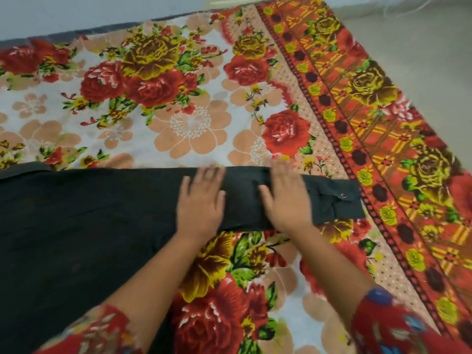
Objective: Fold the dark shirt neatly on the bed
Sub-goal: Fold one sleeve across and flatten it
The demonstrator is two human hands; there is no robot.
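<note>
The sleeve of the dark shirt, stretched rightward across the bed, is pressed flat under the spread left hand and right hand.

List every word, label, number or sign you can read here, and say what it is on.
None: no readable text shows anywhere.
Dark shirt: plain cloth; only a small metal snap on the cuff, with no legible marking.
Bedsheet: floral print only, no lettering.
Left hand and right hand: flat on the sleeve, motion-blurred, nothing written.
</note>
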